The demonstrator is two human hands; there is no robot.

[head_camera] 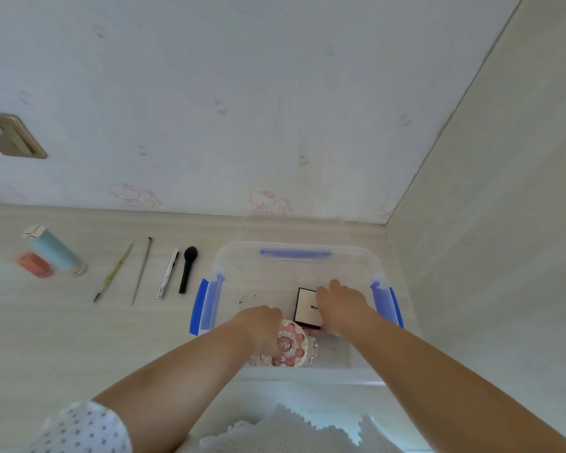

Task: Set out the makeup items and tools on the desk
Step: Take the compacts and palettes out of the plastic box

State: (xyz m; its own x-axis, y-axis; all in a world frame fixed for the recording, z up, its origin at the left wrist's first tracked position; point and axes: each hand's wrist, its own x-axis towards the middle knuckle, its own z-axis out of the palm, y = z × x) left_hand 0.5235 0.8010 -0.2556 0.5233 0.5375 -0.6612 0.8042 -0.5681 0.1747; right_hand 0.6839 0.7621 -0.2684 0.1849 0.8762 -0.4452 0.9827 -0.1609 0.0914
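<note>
A clear plastic storage box (294,250) with blue latches stands on the desk in front of me. Both my hands reach into it. My left hand (262,325) grips a round pink ornate compact (293,344) near the box's front wall. My right hand (339,304) holds a black-edged white square box (306,307) at its right side. Laid out on the desk to the left are a black brush (187,269), a white pen-like stick (168,274), a thin brown brush (142,271), a yellow-green brush (113,273), a pale blue tube (54,250) and an orange-pink item (35,264).
The pale wooden desk (79,328) meets a wall with pink cartoon wallpaper at the back and a side panel (487,256) on the right. A wall socket (17,137) is at the upper left. White lace fabric (285,429) lies at the desk's front edge.
</note>
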